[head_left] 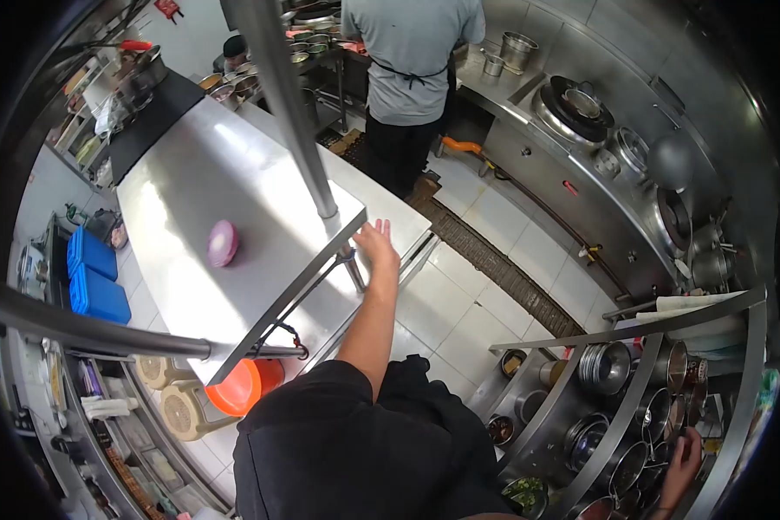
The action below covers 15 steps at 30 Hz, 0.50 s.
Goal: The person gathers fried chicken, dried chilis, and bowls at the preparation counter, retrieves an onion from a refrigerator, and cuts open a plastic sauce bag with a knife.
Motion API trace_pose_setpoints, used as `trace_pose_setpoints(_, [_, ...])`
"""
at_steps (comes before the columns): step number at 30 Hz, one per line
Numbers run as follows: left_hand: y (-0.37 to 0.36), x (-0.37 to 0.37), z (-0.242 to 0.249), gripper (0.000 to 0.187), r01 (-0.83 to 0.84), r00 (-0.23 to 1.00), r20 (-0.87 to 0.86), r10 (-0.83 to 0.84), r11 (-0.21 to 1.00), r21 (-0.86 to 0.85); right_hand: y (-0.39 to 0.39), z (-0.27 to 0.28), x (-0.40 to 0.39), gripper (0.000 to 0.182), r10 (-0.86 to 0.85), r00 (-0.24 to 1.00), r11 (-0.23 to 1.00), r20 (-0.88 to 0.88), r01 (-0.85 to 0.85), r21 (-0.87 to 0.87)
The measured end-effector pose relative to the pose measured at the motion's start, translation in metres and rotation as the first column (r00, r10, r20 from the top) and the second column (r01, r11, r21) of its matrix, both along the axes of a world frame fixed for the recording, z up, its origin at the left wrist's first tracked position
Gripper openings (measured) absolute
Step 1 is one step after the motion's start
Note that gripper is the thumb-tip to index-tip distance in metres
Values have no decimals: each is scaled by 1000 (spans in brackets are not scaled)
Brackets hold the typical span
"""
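My left hand (378, 244) reaches out at the corner of the steel table (273, 195), open, its fingers stretched along the edge. A peeled purple onion (223, 243) sits on the tabletop to the left of this hand. At the lower right, my right hand (685, 461) is beside the steel pots (630, 464) on the rack. Its fingers are loosely bent and apart, with nothing visible in them; part of the hand is in shadow.
A steel post (290, 113) rises from the table. A person in a grey shirt (416, 61) stands ahead near the stove counter (529, 130). On the floor left are blue bins (95, 277) and an orange basin (243, 387). The steel rack (620, 334) holds bowls and greens (524, 494).
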<state>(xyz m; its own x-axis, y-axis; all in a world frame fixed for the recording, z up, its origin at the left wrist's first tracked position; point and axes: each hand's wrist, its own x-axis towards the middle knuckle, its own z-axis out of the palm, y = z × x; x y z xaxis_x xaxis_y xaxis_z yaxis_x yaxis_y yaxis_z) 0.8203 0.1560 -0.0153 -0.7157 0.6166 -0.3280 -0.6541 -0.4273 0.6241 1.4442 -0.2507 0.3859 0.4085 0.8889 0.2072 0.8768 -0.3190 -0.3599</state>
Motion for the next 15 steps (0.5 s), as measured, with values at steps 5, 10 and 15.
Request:
trace_pose_setpoints(5, [-41, 38, 42, 69, 183, 982, 33, -187, 978, 98, 54, 25, -117, 26, 280, 951, 960, 128, -278, -37])
trace_pose_setpoints(10, [-164, 83, 103, 63, 500, 865, -127, -486, 856, 129, 84, 33, -220, 28, 608, 766, 788, 210, -614, -43])
trace_pose_setpoints(15, [-320, 107, 99, 45, 895, 439, -215, -872, 446, 20, 97, 31, -305, 30, 793, 564, 599, 231, -791, -125])
